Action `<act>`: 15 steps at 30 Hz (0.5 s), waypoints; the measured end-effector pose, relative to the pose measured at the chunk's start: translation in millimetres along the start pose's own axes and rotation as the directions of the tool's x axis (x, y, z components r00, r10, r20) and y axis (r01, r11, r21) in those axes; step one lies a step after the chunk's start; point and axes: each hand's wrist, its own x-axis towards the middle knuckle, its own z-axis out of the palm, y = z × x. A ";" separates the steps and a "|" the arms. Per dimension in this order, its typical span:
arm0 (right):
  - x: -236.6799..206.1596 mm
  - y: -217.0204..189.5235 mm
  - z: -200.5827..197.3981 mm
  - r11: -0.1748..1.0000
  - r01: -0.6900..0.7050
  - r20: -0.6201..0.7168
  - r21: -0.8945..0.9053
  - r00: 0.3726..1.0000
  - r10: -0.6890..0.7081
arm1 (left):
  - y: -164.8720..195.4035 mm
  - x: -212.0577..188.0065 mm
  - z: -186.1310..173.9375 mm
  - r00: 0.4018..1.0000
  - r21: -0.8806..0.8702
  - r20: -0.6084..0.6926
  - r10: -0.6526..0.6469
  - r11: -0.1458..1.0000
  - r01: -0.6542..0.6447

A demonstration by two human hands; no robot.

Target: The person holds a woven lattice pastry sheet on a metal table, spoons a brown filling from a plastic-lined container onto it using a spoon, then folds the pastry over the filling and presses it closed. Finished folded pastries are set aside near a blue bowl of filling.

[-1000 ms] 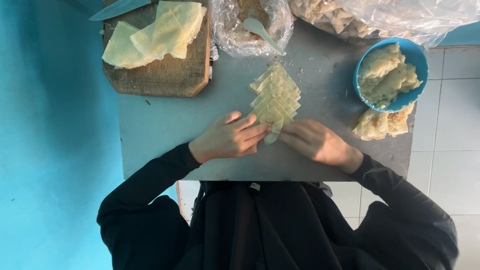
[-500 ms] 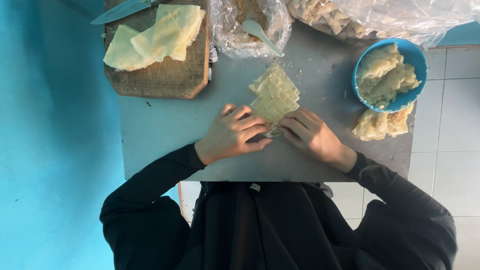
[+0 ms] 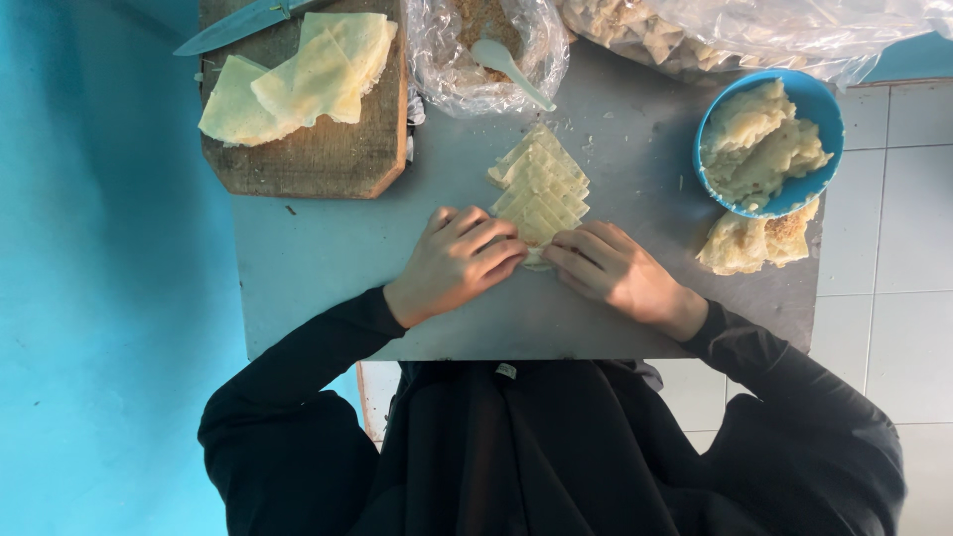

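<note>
Pastry strips (image 3: 539, 187) are laid in an overlapping row on the grey table (image 3: 328, 248), the row's long axis running away from the person — slightly leftward at the far end. Its near end is pinched between both hands: the left hand (image 3: 462, 260) is curled, fingers pressed together over the nearest strip, and the right hand (image 3: 611, 270) is closed on it from the opposite side — equally near.

A fanned stack of thin, pale yellow pastry strips (image 3: 539, 184) lies flat on the grey tabletop, overlapping one another in a staggered row. The nearest strip's lower end is pinched between the fingertips of both hands, partly hidden beneath them.
</note>
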 end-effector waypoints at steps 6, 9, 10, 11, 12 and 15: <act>1.3 -0.6 2.0 0.999 -0.019 -0.019 0.027 1.000 0.020 | -1.0 -0.6 -5.9 1.000 0.025 0.015 0.023 0.999 -0.023; 2.2 -1.8 2.6 0.999 -0.036 -0.041 0.035 0.998 0.037 | 0.5 -0.1 -8.4 0.998 0.032 0.056 0.020 0.999 -0.022; 2.7 -2.0 2.7 0.999 -0.037 -0.044 0.027 0.998 0.038 | 0.1 0.1 -9.3 0.998 0.032 0.062 0.019 0.999 -0.021; 2.8 -2.2 2.7 0.999 -0.038 -0.046 0.020 0.998 0.038 | 0.2 0.0 -10.1 0.997 0.031 0.070 0.016 0.999 -0.018; 3.1 -2.4 2.8 0.999 -0.038 -0.048 0.014 0.998 0.038 | 0.3 -0.1 -10.7 0.997 0.032 0.077 0.013 0.999 -0.015; 3.7 -2.3 3.1 1.000 -0.028 -0.077 -0.003 0.997 0.028 | 0.0 -0.4 -11.1 0.996 0.005 0.084 -0.007 1.000 0.007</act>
